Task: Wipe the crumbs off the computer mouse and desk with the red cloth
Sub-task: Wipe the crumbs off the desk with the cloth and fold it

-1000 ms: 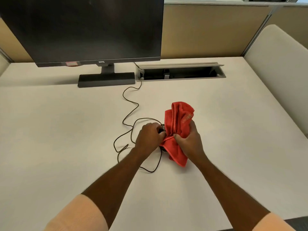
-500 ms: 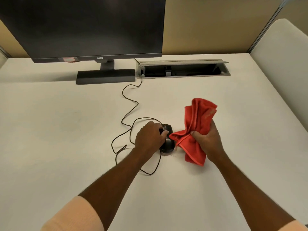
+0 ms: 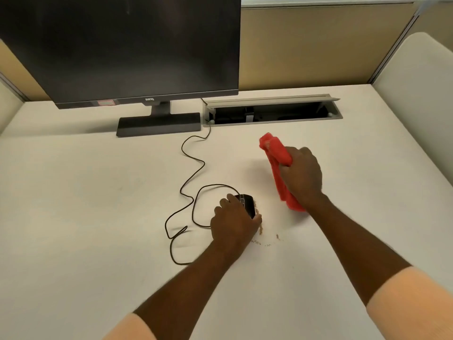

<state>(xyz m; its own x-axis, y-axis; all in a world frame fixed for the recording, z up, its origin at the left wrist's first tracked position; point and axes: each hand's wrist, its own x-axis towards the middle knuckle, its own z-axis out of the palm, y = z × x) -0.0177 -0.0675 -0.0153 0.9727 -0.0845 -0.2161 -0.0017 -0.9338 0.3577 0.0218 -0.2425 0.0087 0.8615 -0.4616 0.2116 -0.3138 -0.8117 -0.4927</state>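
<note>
From the head view, my left hand (image 3: 234, 220) is curled over the mouse (image 3: 247, 204), gripping it so it stays put on the desk (image 3: 98, 192), while my right hand (image 3: 300, 175) has its fingers closed tight around the bunched red cloth (image 3: 277, 155), held clear to the right of the mouse. I judge that leaves the crumbs (image 3: 259, 228) beside the mouse open for a sweep. Half a second ago the cloth hung closer to the mouse; now it has swung farther right and back, and the crumbs show plainly.
</note>
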